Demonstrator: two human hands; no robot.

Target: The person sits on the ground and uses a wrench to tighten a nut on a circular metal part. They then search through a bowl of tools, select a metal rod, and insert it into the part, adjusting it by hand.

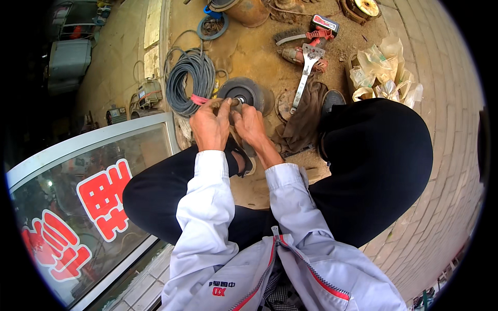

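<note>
Both my hands meet at the middle of a dark, round, drum-shaped part (pixel 263 98) with a shiny metal centre. My left hand (pixel 210 123) has its thumb and fingers pinched together at that centre. Close beside it, my right hand (pixel 250 125) is closed, with its fingertips at the same spot. A small dark piece seems to lie between the fingertips, but the fingers cover most of it. Just left of the drum lies a coil of grey cable (pixel 181 78) with a pink tie, near my left fingers.
Beyond my right hand lie a brown cloth (pixel 305 124), a silver flat-headed hand tool (pixel 303 85), a red and black cordless power tool (pixel 322 35) and a brush (pixel 289 36). Plastic bags (pixel 381 65) fill a box at right. A framed glass panel (pixel 98 136) stands at left.
</note>
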